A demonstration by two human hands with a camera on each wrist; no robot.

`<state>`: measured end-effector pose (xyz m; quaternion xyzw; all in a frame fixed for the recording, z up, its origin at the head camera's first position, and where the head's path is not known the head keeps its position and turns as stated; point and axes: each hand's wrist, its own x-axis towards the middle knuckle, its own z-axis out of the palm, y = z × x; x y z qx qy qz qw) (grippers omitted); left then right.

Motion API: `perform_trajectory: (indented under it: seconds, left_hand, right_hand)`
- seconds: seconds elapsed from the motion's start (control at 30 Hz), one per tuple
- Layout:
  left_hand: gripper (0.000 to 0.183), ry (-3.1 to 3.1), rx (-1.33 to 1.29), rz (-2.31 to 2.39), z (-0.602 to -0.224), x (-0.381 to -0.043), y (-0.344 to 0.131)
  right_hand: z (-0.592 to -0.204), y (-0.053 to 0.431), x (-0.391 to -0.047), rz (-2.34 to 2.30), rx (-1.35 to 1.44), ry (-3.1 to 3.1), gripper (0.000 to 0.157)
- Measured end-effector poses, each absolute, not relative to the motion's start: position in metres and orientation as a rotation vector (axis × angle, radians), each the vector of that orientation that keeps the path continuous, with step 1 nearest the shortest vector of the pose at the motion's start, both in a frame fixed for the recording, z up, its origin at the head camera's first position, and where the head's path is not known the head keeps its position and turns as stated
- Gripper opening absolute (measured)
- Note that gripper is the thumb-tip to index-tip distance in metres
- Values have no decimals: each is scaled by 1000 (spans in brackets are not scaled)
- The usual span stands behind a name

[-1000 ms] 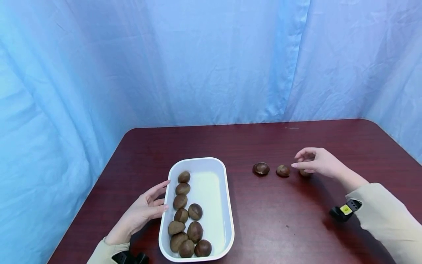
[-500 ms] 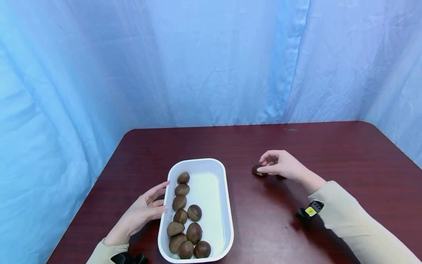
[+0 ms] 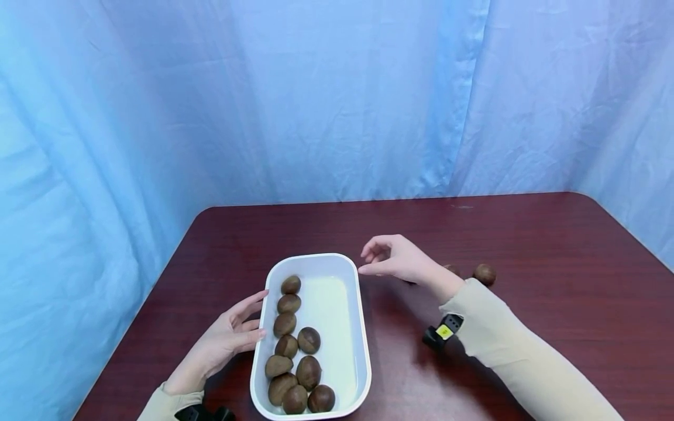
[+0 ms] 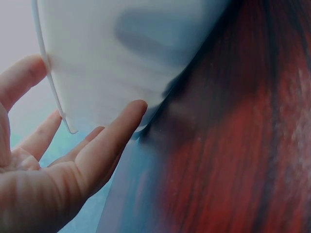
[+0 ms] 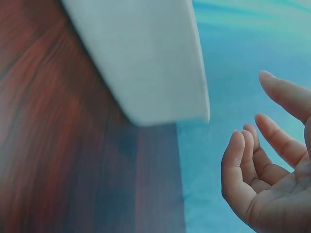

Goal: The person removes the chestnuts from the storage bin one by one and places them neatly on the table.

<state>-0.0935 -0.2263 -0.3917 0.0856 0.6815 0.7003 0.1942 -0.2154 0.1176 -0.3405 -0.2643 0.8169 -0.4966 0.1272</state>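
Observation:
A white tray (image 3: 364, 351) holds several brown chestnuts (image 3: 308, 340), most of them along its left side and near end. My left hand (image 3: 223, 339) rests its fingertips on the tray's left wall, with the fingers fairly straight; the left wrist view shows this contact on the outer wall (image 4: 97, 63). Just off the tray's far right corner hovers my right hand (image 3: 397, 257). In the right wrist view that hand (image 5: 272, 174) has loosely bent fingers and nothing between them. Behind the right wrist, a round chestnut (image 3: 484, 275) and a partly hidden chestnut (image 3: 451, 269) lie on the table.
Everything stands on a dark red wooden table (image 3: 553, 245). Light blue curtains (image 3: 337, 105) hang behind it and at the left. A sliver of another dark chestnut shows under the right hand, mostly covered.
My right hand has swept left across the table, from the far right chestnut past the others to beside the tray. The left hand stays on the tray. The chestnuts in the tray look the same.

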Motion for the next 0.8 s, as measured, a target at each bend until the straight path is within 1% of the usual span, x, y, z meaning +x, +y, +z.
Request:
perform_trajectory:
  seconds: [0.27, 0.4, 0.53, 0.8]
  left_hand:
    - [73, 1893, 254, 1976, -392, -94, -225]
    - [73, 1891, 249, 1970, -392, -94, -226]
    - [73, 1893, 244, 1964, -392, -94, -226]
    - [75, 1909, 241, 1950, -391, -94, -226]
  right_hand:
    - [-322, 80, -211, -1406, -881, 2346, 27]
    - [-314, 64, -209, -1373, -968, 2346, 23]
    - [-307, 49, -206, -1354, -1034, 2346, 22]
    - [-298, 25, -203, -1370, -1042, 2331, 21]
